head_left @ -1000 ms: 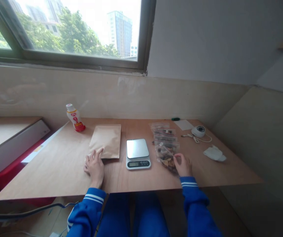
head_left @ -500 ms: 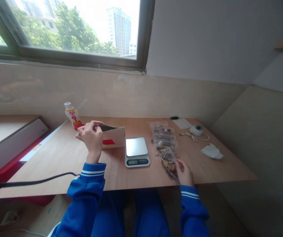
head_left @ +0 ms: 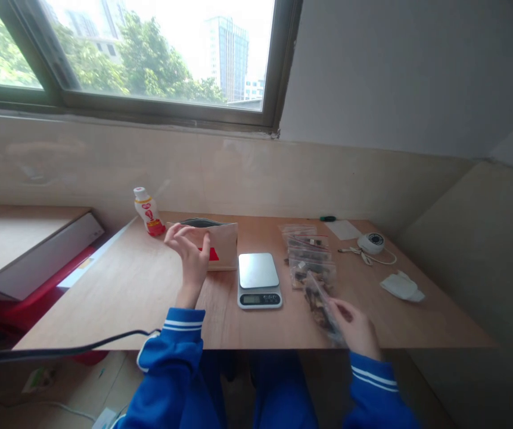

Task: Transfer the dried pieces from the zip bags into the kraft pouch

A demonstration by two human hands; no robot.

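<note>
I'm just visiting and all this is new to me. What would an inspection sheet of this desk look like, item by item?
Surface: pale wooden tabletop.
Job's things: brown kraft-paper pouch with red label, mouth open; silver digital kitchen scale; clear zip bags of dried pieces, overlapping.
Clutter: white-and-red plastic bottle; white paper sheet; small green object; crumpled white tissue.
Hands: left hand open, beside the pouch; right hand pinching one clear zip bag.
Cables: black cable along the near table edge; white cable from a round white device.
Surroundings: window showing trees and a tower block.
</note>
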